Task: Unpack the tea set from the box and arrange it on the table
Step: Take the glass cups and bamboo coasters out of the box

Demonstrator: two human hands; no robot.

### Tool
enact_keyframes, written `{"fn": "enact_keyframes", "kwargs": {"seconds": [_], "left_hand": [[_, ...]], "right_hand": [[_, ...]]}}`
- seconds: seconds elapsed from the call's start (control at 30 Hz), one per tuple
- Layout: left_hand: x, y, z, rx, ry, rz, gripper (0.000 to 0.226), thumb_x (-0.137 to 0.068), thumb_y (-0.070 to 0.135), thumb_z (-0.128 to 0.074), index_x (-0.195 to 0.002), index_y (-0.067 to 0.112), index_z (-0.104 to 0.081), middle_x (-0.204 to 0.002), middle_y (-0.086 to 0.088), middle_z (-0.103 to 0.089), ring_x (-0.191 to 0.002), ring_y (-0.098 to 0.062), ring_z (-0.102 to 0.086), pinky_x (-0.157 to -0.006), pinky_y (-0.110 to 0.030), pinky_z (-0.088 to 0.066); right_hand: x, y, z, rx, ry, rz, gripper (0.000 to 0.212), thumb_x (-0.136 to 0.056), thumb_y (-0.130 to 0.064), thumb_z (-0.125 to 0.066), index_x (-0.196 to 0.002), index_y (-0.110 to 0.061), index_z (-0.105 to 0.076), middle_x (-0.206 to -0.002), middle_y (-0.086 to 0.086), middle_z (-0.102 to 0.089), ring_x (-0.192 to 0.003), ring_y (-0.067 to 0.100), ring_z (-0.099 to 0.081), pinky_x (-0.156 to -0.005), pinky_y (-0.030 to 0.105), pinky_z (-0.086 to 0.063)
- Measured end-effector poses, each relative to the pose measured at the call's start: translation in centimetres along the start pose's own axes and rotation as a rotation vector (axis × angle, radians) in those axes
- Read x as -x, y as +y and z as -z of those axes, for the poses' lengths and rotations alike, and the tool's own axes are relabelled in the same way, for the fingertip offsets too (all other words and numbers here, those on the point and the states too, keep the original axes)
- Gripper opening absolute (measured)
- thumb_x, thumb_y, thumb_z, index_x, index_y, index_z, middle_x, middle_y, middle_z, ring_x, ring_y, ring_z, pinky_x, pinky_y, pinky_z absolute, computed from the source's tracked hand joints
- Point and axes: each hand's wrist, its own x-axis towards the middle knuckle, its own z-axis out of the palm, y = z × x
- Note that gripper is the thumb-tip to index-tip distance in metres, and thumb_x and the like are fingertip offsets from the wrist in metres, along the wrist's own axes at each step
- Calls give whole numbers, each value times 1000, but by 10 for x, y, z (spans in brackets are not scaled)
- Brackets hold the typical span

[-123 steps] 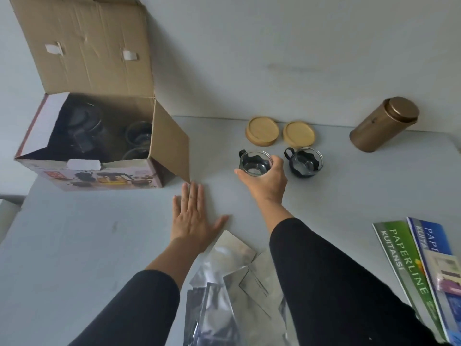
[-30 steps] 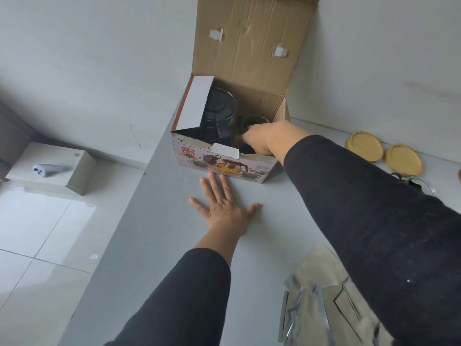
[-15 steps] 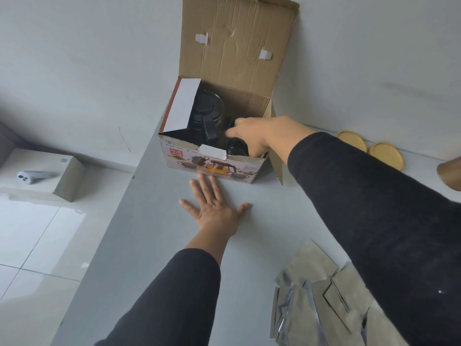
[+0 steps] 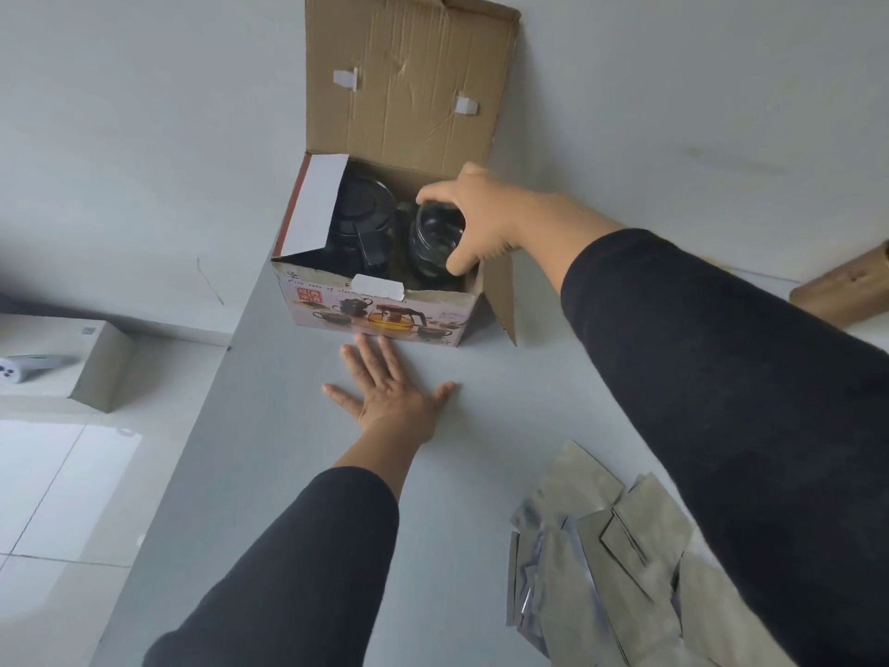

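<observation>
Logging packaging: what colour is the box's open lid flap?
Plain brown cardboard lid flap, head view.

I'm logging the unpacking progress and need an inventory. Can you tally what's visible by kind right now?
Cardboard box: 1
Teapot in the box: 1
Glass cup in the right hand: 1
Left hand flat on table: 1
Total: 4, besides the overlapping foil packets.

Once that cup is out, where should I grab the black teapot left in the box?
Probably by the handle on the teapot, reaching down through the open top of the box: the handle faces the near wall, and the box walls block side approaches. The right hand holds a glass cup.
</observation>
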Motion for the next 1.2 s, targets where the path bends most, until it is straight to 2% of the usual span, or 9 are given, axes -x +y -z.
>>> {"fn": "enact_keyframes", "kwargs": {"seconds": [0.23,0.37,0.53,0.63,0.73,0.83,0.97,1.07,1.2], "left_hand": [[5,27,-1,12,10,75,107,-80,76,-30,-143,8,24,-151,-12,31,-138,-33,28,-106,-65,0],[18,71,-9,59,-37,51,103,-84,71,-32,-145,6,19,-152,-15,26,-140,-34,22,-107,-65,-5],[35,119,-30,59,-40,-16,92,-89,64,-32,-146,10,16,-153,-16,24,-140,-35,22,-108,-63,-3],[40,138,-45,19,-6,-50,89,-90,62,-31,-146,12,16,-154,-15,22,-140,-34,22,-108,-63,-4],[42,152,-59,3,19,-53,89,-90,62,-31,-146,12,16,-154,-13,22,-140,-33,22,-107,-64,-3],[43,165,-73,-5,48,-49,87,-90,62,-29,-147,13,14,-154,-12,22,-140,-31,23,-106,-65,0],[39,171,-88,-14,100,-23,82,-90,62,-23,-147,15,13,-154,-11,23,-140,-30,25,-106,-65,6],[35,170,-97,-24,146,-14,82,-89,64,-19,-147,17,15,-153,-11,24,-139,-29,26,-105,-64,9],[28,170,-105,-54,185,10,85,-85,69,-16,-147,18,15,-154,-10,23,-140,-28,26,-104,-65,10]], "right_hand": [[43,11,30,-159,256,-56,74,-60,-26,-77,-127,-26,-46,-112,6,-45,-102,26,-49,-80,33,-48],[80,43,28,-315,390,-170,78,-65,-32,-73,-136,-29,-41,-113,2,-40,-109,21,-47,-79,25,-39],[133,96,-15,-627,619,-404,70,-70,-35,-69,-136,-32,-43,-115,2,-38,-112,16,-47,-87,20,-36],[171,126,-55,-710,752,-509,81,-64,-36,-70,-139,-29,-40,-117,3,-40,-116,13,-43,-95,19,-34],[202,149,-95,-737,840,-619,87,-63,-32,-76,-140,-26,-36,-120,2,-38,-112,11,-44,-93,19,-36],[228,173,-128,-743,901,-739,80,-59,-32,-79,-130,-18,-43,-122,-1,-38,-109,11,-46,-93,20,-41],[247,202,-159,-724,947,-777,69,-54,-30,-82,-114,-14,-50,-110,-4,-39,-96,13,-51,-81,15,-41],[254,220,-174,-711,926,-753,72,-53,-28,-82,-115,-15,-49,-110,-5,-38,-94,11,-50,-78,14,-40],[258,238,-184,-718,890,-728,75,-54,-26,-81,-120,-15,-47,-114,-4,-39,-100,13,-50,-81,15,-38]]}}
